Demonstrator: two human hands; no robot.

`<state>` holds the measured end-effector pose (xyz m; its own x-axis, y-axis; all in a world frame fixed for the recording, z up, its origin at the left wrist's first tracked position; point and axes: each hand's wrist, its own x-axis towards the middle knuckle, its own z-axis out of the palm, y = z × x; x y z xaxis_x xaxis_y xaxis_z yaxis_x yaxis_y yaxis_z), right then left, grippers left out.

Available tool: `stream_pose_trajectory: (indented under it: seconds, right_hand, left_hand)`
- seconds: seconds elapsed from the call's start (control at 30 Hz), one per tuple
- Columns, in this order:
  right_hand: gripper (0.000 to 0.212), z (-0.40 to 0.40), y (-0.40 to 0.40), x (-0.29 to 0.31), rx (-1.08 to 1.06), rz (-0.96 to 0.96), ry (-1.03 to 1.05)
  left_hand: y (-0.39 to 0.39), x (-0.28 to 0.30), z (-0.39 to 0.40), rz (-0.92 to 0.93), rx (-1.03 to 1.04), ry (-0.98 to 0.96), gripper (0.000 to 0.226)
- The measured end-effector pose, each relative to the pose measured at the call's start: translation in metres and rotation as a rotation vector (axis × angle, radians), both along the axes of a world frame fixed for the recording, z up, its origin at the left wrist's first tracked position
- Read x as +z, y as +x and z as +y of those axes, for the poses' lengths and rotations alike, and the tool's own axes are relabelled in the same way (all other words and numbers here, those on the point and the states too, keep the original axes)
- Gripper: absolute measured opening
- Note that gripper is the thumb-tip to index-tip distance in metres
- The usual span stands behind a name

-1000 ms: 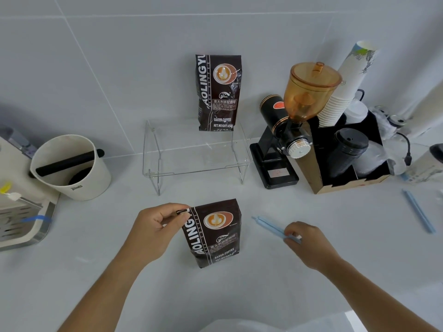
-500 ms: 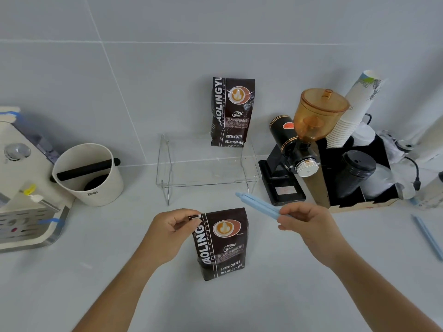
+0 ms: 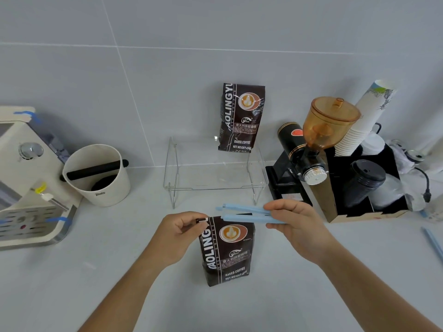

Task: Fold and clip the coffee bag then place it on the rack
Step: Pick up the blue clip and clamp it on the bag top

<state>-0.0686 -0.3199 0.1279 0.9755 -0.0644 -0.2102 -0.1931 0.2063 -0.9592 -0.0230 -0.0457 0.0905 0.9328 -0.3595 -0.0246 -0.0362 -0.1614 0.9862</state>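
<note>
Head view: left hand pinches folded coffee bag top; right hand holds open blue sealing clip. Next: slide clip over fold, squarely.

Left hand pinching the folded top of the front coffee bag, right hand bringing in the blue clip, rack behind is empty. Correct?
Not quite: the clear rack is not empty. The head view shows a second coffee bag standing on it against the wall. The rest holds: the left hand pinches the folded top corner of the front coffee bag, and the right hand holds the blue clip, its arms apart, at the bag's top.
</note>
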Motion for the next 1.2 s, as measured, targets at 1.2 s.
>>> stream_pose_trajectory:
  seconds: [1.2]
  right_hand:
    - [0.037, -0.004, -0.002, 0.001, 0.24, 0.05, -0.465]
  left_hand:
    - [-0.004, -0.009, 0.0, 0.113, 0.068, -0.088, 0.025]
